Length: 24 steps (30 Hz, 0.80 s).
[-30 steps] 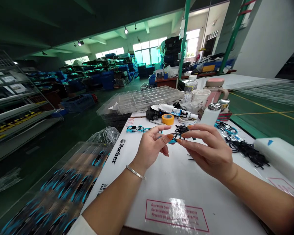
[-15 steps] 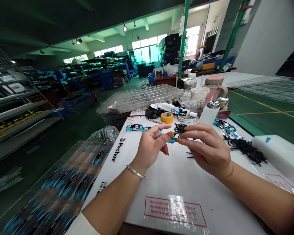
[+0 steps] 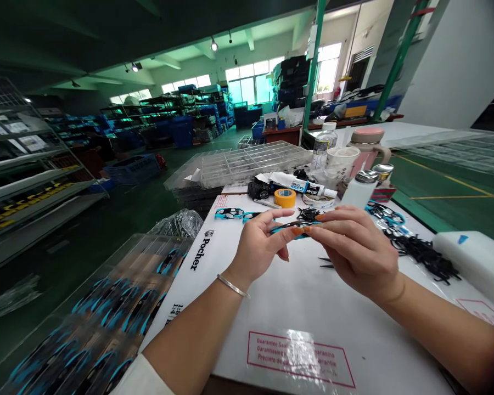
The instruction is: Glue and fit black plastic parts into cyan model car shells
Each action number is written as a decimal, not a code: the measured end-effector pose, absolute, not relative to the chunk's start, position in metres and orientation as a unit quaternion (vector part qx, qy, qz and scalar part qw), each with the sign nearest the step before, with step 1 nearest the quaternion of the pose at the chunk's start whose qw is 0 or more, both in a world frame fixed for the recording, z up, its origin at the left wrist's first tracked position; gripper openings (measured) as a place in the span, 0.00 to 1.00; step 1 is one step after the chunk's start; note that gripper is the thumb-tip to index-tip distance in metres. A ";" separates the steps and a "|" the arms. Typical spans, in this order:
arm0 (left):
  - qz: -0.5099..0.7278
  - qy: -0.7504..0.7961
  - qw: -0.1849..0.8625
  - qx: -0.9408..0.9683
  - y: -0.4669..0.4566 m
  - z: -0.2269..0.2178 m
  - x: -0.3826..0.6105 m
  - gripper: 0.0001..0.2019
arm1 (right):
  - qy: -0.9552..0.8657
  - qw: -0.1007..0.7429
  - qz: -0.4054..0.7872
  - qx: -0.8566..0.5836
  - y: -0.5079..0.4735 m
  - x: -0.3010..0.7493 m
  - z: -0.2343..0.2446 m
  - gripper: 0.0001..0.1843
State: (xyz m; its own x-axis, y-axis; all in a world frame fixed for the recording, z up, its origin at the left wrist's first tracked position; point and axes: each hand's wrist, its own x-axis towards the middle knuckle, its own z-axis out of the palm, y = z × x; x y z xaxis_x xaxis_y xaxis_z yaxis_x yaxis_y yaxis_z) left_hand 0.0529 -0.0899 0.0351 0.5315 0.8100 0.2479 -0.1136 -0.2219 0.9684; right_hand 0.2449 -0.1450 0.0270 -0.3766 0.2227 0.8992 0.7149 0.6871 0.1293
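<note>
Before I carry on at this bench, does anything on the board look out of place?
Yes, slightly: two thin black pieces lie loose on the white printed board below the right hand, apart from the heap of black parts further right, so they look stray. Nothing else stands out.

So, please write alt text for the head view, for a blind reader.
The left hand and right hand hold a small black and blue plastic part above a white Pocher carton, with yellow tape and a glue tube beyond.
</note>
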 end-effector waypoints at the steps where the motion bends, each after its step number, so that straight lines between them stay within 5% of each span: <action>1: 0.409 0.260 0.569 0.664 -0.090 0.035 0.053 0.27 | -0.789 0.471 -0.264 -0.295 -0.145 0.245 0.027 0.20; 24: 0.442 0.227 0.587 0.639 -0.095 0.035 0.057 0.30 | -0.792 0.463 -0.277 -0.286 -0.149 0.244 0.035 0.14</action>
State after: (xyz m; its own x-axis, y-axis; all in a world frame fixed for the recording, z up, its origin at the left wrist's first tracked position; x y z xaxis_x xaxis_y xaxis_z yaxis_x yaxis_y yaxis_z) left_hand 0.0570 -0.0948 0.0351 0.5063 0.8094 0.2975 -0.2282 -0.2069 0.9514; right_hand 0.2444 -0.1491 0.0350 -0.4075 0.1964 0.8918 0.7099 0.6825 0.1741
